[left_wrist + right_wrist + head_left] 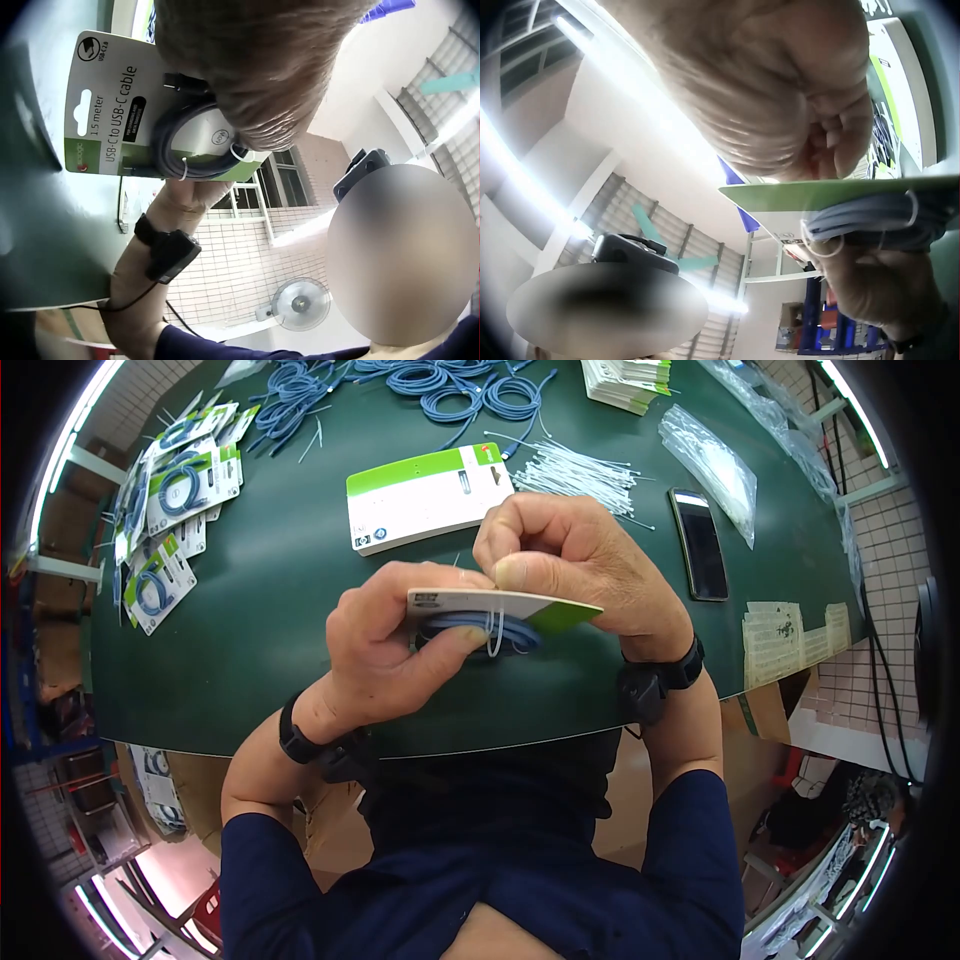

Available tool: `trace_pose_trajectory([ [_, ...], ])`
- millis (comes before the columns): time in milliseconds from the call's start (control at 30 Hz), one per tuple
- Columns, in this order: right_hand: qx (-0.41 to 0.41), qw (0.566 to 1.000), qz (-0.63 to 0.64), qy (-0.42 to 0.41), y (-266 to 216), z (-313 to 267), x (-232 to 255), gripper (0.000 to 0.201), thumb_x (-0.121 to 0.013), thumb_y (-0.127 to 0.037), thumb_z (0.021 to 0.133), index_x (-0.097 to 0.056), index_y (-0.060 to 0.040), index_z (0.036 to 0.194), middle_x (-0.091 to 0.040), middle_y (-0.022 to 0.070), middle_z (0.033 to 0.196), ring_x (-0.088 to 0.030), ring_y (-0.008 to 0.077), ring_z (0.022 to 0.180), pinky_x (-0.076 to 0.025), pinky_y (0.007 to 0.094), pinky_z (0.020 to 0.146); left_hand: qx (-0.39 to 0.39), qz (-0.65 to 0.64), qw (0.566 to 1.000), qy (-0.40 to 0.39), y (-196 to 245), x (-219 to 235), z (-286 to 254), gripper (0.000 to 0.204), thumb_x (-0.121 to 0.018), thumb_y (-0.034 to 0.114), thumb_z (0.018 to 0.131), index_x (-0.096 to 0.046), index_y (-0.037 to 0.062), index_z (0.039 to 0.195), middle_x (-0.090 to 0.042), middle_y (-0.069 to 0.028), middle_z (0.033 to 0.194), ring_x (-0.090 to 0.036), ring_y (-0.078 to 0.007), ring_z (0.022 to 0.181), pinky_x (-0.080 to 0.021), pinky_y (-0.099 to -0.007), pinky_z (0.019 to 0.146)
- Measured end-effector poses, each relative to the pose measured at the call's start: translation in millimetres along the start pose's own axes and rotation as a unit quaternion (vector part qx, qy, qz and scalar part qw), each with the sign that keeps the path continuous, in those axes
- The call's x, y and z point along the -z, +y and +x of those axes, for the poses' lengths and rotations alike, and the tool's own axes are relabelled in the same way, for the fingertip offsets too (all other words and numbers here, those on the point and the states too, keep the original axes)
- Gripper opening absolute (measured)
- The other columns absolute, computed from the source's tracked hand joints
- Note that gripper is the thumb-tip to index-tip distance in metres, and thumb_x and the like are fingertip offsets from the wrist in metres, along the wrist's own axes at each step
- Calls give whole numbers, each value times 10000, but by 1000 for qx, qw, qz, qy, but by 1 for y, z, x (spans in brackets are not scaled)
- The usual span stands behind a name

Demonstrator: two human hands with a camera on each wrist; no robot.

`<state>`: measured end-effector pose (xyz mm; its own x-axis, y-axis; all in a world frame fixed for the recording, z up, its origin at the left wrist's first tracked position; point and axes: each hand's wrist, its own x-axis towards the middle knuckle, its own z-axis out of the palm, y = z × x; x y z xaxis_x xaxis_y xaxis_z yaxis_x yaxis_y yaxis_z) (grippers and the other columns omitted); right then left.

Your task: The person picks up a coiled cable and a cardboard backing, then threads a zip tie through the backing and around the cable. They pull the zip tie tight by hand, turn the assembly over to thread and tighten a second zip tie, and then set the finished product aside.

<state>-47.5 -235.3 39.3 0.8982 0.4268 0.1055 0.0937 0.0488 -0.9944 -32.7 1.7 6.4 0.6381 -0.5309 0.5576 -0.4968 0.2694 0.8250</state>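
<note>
Rm w/ tiled wall (225, 274), strip lights (525, 171) & wall fan (300, 302); green table (250, 680) w/ smooth, lightly shiny top. Far side: blue cable bundles (290, 405), looped & rubbery-looking; nr them a splay of thin white zip ties (575, 475), stiff plastic. Pile of carded cables (180, 490) on L side, glossy phone (702, 550) & crinkly clear bag (715, 470) on R side, flat white/green pack (430, 505) just beyond the hands.

Main item: flat card (101, 112), white w/ green band, rounded corners, punched hang hole, bearing a round coil (160, 142) of dark blue-grey cable w/ thin white tie loops (184, 171) round it. It's up off the table, tilted, btwn both hands. Left grip (385, 645) clamped on card + coil: thumb across coil, fingers behind. Right grip (590, 565) at card's far side, fingers curled, thumb close to index; can't tell if it pinches a tie end, tips partly hidden.

Head cam has card almost edge-on; L wrist cam gets the printed face, "1.5 meter" & "USB-C to USB-C cable" legible. R wrist cam shows coil's thickness & loops standing out from it; teal ceiling-fan blades (641, 223) only in wrist views
</note>
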Motion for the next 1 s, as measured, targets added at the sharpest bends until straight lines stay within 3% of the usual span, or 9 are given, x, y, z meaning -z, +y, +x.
trace_pose_trajectory([
  [67,4,1000,0,27,5,4,-1,198,-765,-163,975,-623,-30,938,-627,-26,886,-528,47,749,-432,215,652,36,-19,999,20,0,-2,-2,321,-756,-44,924,-639,-17,1221,-773,-132,1095,-745,-159,949,-610,-306,817],
  [167,21,979,-121,163,14,11,-2,187,-762,-131,975,-611,-30,934,-630,-18,863,-539,44,736,-443,210,632,175,-130,974,57,3,-9,-1,368,-733,-38,937,-596,-29,1278,-733,-123,1184,-707,-138,1030,-595,-304,901],
  [200,20,979,-123,160,18,14,-3,187,-762,-131,975,-611,-30,934,-630,-18,863,-539,44,736,-443,210,632,173,-131,974,61,3,-8,-1,368,-733,-38,937,-596,-29,1278,-733,-123,1184,-707,-138,1030,-595,-304,901],
  [300,135,931,-264,213,30,21,-7,238,-749,-138,975,-594,-10,846,-635,71,728,-577,141,612,-472,299,558,206,-150,964,73,-2,-4,3,405,-732,-21,930,-573,-38,1302,-706,-126,1208,-698,-153,1056,-582,-305,941],
  [567,142,918,-315,195,34,23,-9,218,-773,-102,949,-593,-2,877,-639,90,721,-603,160,632,-485,304,564,195,-118,971,77,-10,0,4,380,-782,27,902,-627,-22,1246,-742,-100,1138,-702,-125,1014,-583,-294,910],
  [700,143,907,-300,260,36,20,-11,127,-734,-61,1000,-620,-22,962,-674,37,939,-584,50,757,-496,225,660,262,-122,952,98,-3,2,8,362,-804,45,890,-653,-9,1214,-757,-90,1111,-707,-114,991,-586,-288,884],
  [733,140,909,-299,256,34,19,-13,127,-734,-61,1000,-620,-22,962,-674,37,939,-584,50,757,-496,225,660,265,-123,951,102,-3,2,9,362,-804,45,890,-653,-9,1214,-757,-90,1111,-707,-114,991,-586,-288,884],
  [833,147,942,-98,285,24,19,-20,102,-705,-65,1035,-621,-18,1000,-672,67,1021,-594,63,806,-512,232,725,260,-162,945,118,-3,3,16,354,-807,61,902,-658,-4,1216,-762,-95,1123,-719,-120,989,-596,-294,868],
  [1000,162,947,-49,272,40,22,-3,116,-681,-102,1062,-619,-11,1027,-674,87,1065,-608,83,825,-510,234,754,252,-183,938,153,-15,3,15,329,-788,57,927,-661,0,1225,-763,-102,1135,-729,-134,991,-609,-305,871],
])
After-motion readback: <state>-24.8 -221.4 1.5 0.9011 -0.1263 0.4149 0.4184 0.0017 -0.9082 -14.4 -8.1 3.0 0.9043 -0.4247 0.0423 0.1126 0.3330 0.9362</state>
